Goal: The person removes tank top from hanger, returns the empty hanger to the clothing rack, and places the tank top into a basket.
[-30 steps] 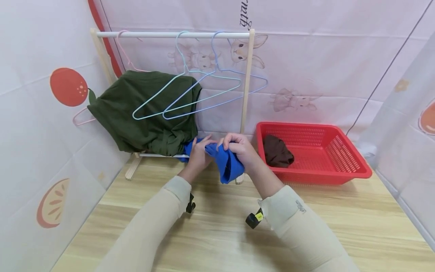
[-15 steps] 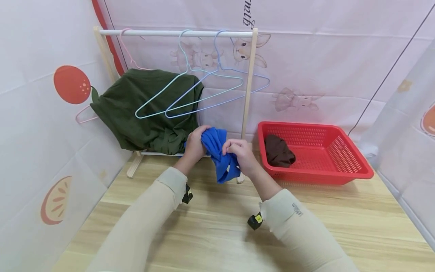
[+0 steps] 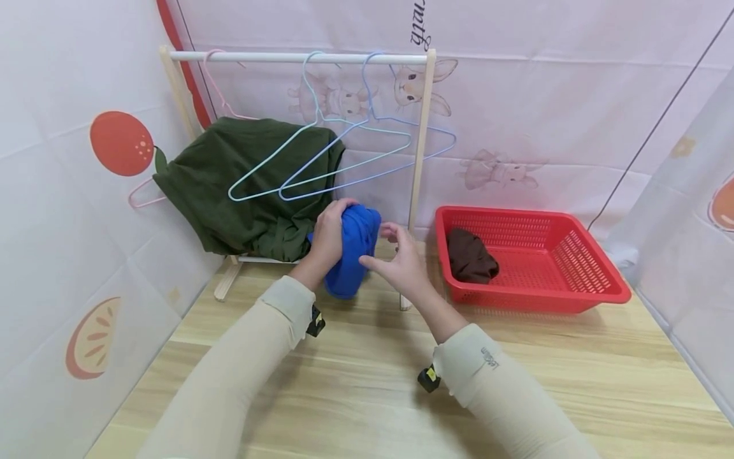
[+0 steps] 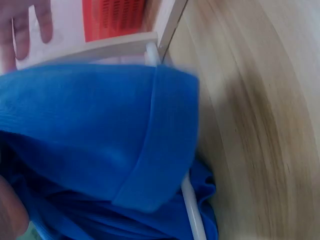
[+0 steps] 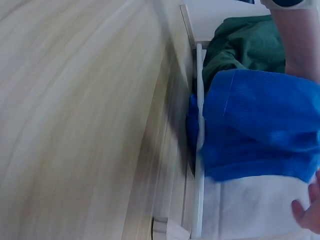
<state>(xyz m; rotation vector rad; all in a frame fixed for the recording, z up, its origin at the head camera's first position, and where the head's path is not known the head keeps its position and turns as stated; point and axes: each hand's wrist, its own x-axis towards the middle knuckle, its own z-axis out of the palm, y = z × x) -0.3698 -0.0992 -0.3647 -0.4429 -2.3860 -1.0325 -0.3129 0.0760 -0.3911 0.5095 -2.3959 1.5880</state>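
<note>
My left hand [image 3: 328, 237] holds a bunched blue garment [image 3: 357, 242] in front of the rack's right half. A wide stitched hem shows on the garment [image 4: 100, 130] in the left wrist view, and more blue cloth lies behind the rack's white lower bar [image 5: 199, 115]. Just right of the garment is my right hand [image 3: 404, 260], thumb and fingers spread and apart from the cloth. To the left, a dark green garment [image 3: 258, 185] hangs on a pink hanger [image 3: 146, 194]. A mint hanger [image 3: 275, 153] and a periwinkle hanger [image 3: 329, 141] hang bare from the top rail.
The rack's top rail [image 3: 298, 57] runs between wooden posts; the right post [image 3: 420, 146] stands behind my right hand. A red basket [image 3: 539, 296] on the right holds a crumpled brown cloth [image 3: 471, 256]. Printed fabric walls surround the wooden table [image 3: 367, 395].
The blue garment has been drawn up and left by my left hand, its lower edge now hanging downward. My right hand has let go of the cloth and spread its fingers.
</note>
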